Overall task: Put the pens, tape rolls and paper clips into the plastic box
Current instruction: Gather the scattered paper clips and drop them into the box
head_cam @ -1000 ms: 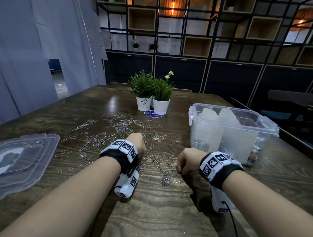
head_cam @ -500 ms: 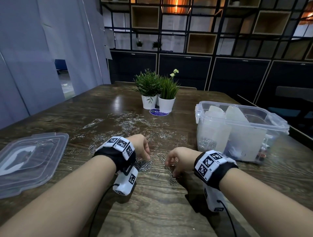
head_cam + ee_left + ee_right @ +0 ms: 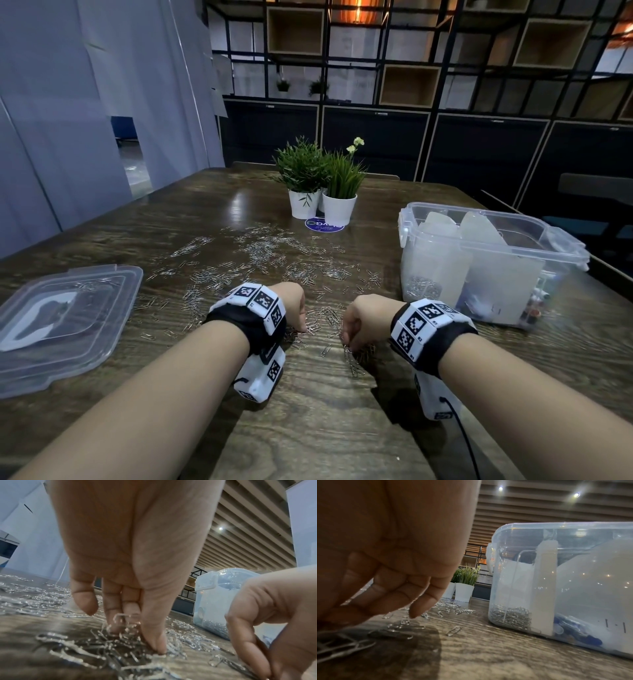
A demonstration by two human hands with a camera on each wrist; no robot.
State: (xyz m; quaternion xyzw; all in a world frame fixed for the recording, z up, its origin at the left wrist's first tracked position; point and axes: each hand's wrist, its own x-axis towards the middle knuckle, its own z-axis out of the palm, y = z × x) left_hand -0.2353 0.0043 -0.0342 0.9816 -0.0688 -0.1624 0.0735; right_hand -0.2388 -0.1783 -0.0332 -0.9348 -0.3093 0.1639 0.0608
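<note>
Paper clips [image 3: 260, 260] lie scattered in great number over the middle of the dark wooden tabletop [image 3: 308, 428], thickest between the two potted plants [image 3: 322, 185] at the far side and the hands at the near side. The left hand [image 3: 291, 305] is down among them, its fingers [image 3: 113, 609] and thumb drawn together and pinching a small bunch of clips against the wood, as the left wrist view shows. The right hand [image 3: 364, 318] sits just beside it to the right, fingers [image 3: 419, 604] curled downward with the tips touching a little heap of clips; whether they actually grip any cannot be told. The clear plastic box [image 3: 493, 263] stands open on the right of the tabletop, near the right wrist but apart from it. Frosted dividers stand inside it, a pile of paper clips fills its near left compartment [image 3: 510, 616], and blue pens [image 3: 578, 631] lie along the bottom further right. The box's clear lid [image 3: 65, 322] rests flat on the left of the tabletop, well apart from the box, with a few loose clips beside its edge. A round blue sticker [image 3: 323, 224] lies just in front of the plant pots. Dark shelving [image 3: 445, 68] fills the far wall.
</note>
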